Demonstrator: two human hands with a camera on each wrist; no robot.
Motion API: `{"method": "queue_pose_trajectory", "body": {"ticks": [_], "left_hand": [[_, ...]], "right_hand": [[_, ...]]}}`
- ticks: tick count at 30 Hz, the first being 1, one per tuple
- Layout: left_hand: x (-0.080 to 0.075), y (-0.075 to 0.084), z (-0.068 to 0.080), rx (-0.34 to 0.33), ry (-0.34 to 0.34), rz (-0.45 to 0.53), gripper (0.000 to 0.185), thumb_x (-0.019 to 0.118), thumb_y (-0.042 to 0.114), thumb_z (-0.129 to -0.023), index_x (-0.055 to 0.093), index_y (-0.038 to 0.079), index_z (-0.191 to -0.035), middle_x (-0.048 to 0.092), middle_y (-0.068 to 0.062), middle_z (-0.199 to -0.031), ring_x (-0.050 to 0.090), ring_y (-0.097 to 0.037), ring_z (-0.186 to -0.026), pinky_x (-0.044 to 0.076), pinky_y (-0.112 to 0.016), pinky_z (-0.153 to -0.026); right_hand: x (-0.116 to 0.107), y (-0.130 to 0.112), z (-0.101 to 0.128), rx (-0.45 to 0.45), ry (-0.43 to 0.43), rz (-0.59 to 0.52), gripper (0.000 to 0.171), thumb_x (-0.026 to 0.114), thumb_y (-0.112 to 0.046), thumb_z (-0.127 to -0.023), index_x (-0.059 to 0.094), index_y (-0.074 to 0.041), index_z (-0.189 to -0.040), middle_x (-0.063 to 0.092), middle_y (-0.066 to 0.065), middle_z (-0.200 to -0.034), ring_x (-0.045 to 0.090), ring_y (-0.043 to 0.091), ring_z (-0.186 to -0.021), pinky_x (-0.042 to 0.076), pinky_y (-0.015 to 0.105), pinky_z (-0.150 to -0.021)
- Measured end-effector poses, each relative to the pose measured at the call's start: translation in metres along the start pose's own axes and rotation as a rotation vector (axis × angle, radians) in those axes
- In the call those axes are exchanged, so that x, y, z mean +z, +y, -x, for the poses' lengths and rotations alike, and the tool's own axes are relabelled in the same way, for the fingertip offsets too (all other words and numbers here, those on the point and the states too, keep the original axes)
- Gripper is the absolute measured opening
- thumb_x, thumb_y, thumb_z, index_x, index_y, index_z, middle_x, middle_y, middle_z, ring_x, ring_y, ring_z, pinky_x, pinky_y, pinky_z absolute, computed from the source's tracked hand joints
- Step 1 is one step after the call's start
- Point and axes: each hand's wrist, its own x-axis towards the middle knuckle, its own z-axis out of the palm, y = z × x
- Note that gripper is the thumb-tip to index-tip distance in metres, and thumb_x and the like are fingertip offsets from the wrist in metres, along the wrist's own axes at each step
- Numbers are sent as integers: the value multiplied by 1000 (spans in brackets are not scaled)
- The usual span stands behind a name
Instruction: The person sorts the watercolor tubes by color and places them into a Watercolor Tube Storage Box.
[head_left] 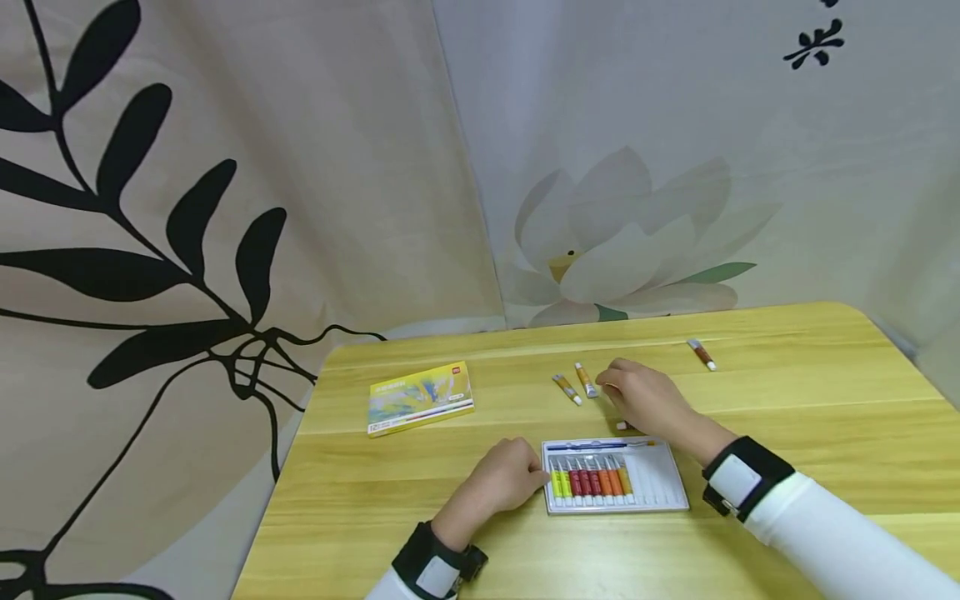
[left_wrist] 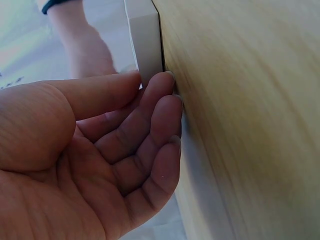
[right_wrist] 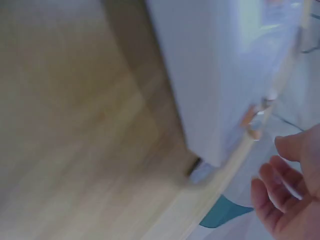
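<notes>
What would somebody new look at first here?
Probably the big black leaves on the cloth, at left. Next, the bright row of tubes in the white tray, its left edge pinched by the left hand. The right hand is beyond the tray, near loose tubes.

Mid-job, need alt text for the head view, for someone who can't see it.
A person's left hand holds the left edge of a white tray containing a brush and a row of yellow, red and orange paint tubes, while the right hand is beside loose tubes beyond the tray. A yellow box lies farther left on the wooden table.
</notes>
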Motion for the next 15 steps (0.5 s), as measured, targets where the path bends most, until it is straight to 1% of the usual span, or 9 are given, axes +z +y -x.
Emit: {"method": "queue_pose_trajectory", "body": {"ticks": [2,4,7,9,11,15], "left_hand": [[0,-1,0,5,-3,-3,40,72,19,-101,68,12,-62,42,6,-53,40,-9,-48,30,-25,-48],[0,-1,0,13,-1,-4,41,72,19,-101,67,11,-61,41,7,-52,39,-9,-48,30,-24,-48],[1,-2,1,18,-1,-5,42,72,19,-101,66,12,-60,40,7,-52,39,-8,-47,30,-24,-48],[1,-2,1,18,0,-3,42,72,19,-100,66,11,-60,40,7,-51,38,-8,-47,29,-24,-48],[1,-2,0,16,-1,-1,42,72,19,-100,66,11,-60,40,7,-51,38,-8,-47,29,-24,-48],[0,-1,0,16,1,-1,43,72,19,-100,65,11,-59,40,7,-51,38,-8,-47,29,-24,-48]], "right_hand": [[9,6,-9,-83,-20,103,22,74,2,-94,76,-3,-116,71,14,-113,70,30,-101,60,44,-82],[16,11,-17,-162,-47,206,30,74,6,-93,76,-5,-121,69,17,-125,67,34,-111,58,46,-90],[24,15,-26,-269,-75,345,37,78,7,-89,77,-9,-122,65,17,-136,64,34,-116,58,44,-92],[27,17,-30,-308,-85,402,37,81,5,-86,78,-11,-119,66,14,-135,63,32,-113,58,42,-89],[29,19,-33,-318,-92,434,34,83,3,-85,79,-11,-115,69,13,-129,63,30,-109,59,39,-85],[30,23,-34,-278,-104,461,29,83,3,-84,79,-11,-110,71,10,-112,62,28,-101,58,40,-84]]}}
